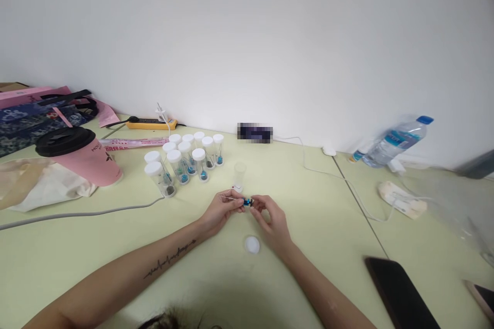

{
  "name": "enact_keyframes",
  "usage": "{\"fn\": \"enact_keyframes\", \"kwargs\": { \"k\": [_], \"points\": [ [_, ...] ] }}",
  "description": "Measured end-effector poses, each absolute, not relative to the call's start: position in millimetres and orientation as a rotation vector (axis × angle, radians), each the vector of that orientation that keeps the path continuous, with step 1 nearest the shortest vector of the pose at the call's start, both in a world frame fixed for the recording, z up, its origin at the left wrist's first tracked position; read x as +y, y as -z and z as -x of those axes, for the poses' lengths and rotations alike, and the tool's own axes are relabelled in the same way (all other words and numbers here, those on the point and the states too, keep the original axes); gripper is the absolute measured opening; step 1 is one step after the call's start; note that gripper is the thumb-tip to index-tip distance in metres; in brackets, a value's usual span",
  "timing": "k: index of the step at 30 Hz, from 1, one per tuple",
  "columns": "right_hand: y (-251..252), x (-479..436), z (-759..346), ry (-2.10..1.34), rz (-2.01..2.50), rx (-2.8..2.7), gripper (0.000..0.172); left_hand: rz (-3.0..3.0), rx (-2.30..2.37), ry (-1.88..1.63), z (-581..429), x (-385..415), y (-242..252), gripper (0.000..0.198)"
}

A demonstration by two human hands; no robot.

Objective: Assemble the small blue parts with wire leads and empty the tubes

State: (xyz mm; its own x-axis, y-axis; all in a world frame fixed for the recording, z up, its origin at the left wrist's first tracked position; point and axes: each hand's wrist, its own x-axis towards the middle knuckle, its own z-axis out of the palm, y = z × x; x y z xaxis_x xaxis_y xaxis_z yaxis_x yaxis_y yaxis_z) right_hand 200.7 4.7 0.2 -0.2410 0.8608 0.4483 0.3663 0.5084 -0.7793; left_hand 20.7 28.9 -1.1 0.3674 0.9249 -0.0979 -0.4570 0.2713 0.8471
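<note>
Across the pale green tabletop, a cluster of clear cylindrical tubes with white caps stands off to the left, and front and centre come the hands! The left hand pinches thumb against fingers; the right hand curls in opposite, and whether its fingertips press or merely hover, I cannot tell. Just beyond stands a clear, seemingly uncapped plastic tube; nearer lies a round white plastic lid. And there, in the left pinch, the small blue-and-black piece, a thin pale shaft seemingly running out leftward! It looks light, stiff, perhaps slick: grip the thicker body, because that slender shaft would likely bend first.
</note>
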Motion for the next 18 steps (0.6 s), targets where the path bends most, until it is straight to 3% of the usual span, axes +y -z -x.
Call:
{"fn": "enact_keyframes", "kwargs": {
  "k": [13, 18],
  "points": [
    [0, 5, -198, -0.590, 1.108, -1.865, 0.019, -0.837, 0.693, -1.014, -21, 29, -2, 0.015],
    [-19, -10, -218, -0.123, 1.421, -2.124, 0.039, -0.827, 0.719, -1.013, -21, 29, 1, 0.016]
  ]
}}
